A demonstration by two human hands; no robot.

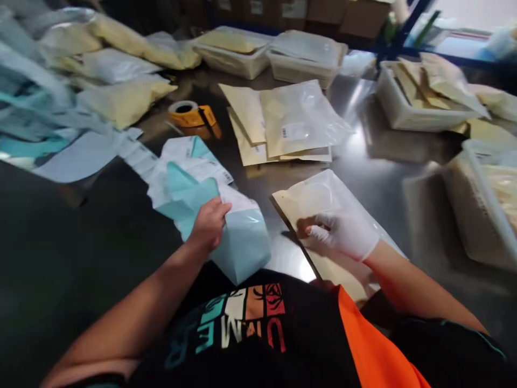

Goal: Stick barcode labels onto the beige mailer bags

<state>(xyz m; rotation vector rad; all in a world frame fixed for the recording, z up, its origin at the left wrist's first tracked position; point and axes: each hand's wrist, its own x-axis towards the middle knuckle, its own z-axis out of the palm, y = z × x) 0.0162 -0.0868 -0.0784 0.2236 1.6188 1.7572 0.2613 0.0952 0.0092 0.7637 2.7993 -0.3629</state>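
Observation:
My left hand is closed on a strip of light-blue label backing paper, which hangs in folds in front of my body. White printed labels show on the strip further back. My right hand, in a white glove with bare fingertips, is over a flat bag with a beige paper side and a clear plastic side. Its fingers are bent and slightly apart, and I see nothing held in them. Part of the bag is hidden under this hand and forearm.
Behind lie several similar beige bags with labels. A yellow tape dispenser stands to their left. White bins line the back, and another bin is at the right. Plastic-wrapped packs are piled at the back left of the metal table.

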